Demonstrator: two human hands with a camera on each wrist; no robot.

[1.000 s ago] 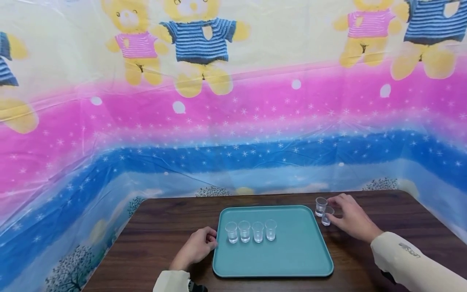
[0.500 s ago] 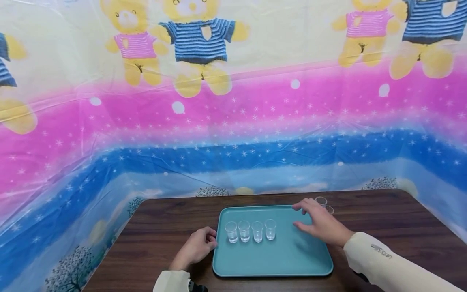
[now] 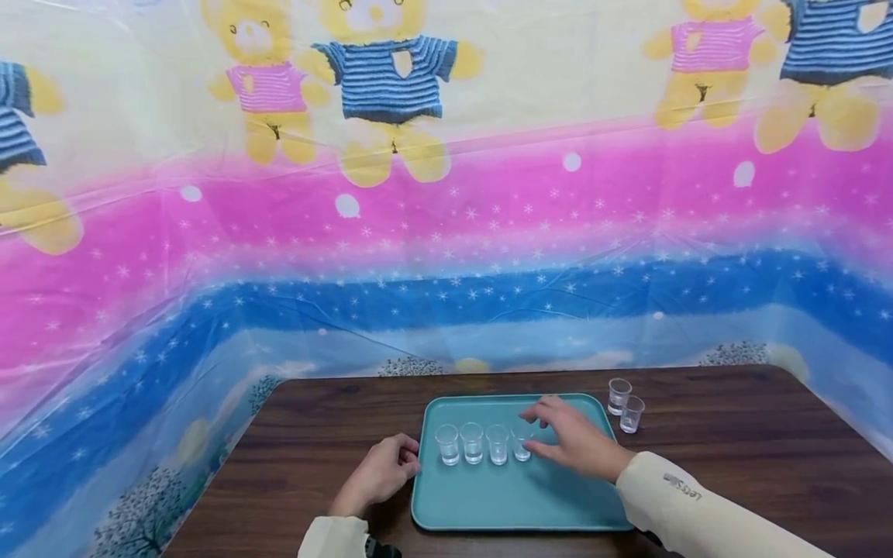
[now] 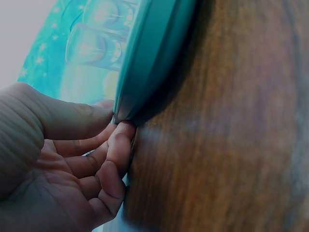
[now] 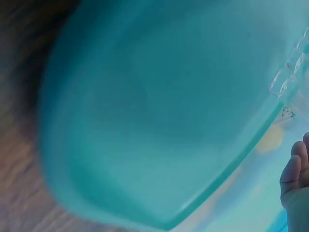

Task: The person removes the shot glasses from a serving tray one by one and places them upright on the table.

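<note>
My left hand (image 3: pixel 382 470) holds the left rim of a teal tray (image 3: pixel 519 504). In the left wrist view its thumb and forefinger pinch the tray's edge (image 4: pixel 154 53), the other fingers curled below. Several small clear shot glasses stand upright in a row on the tray's left half. Over the right end of that row reaches my right hand (image 3: pixel 579 443), fingers apart and loosely bent. Its thumb and fingertips overlap the rightmost shot glass (image 3: pixel 520 451) in the head view. The right wrist view catches only part of that hand (image 5: pixel 298 181) at its edge.
Two more clear shot glasses, a rear one (image 3: pixel 618 395) and a front one (image 3: pixel 632 417), stand on the dark wooden table (image 3: pixel 718 442) just past the tray's right back corner. A printed curtain (image 3: pixel 418 302) with bears hangs behind the table.
My right hand has moved left from the two shot glasses on the table, across the tray, to the row's right end. The glasses stand where they stood. My left hand stays at the rim.
</note>
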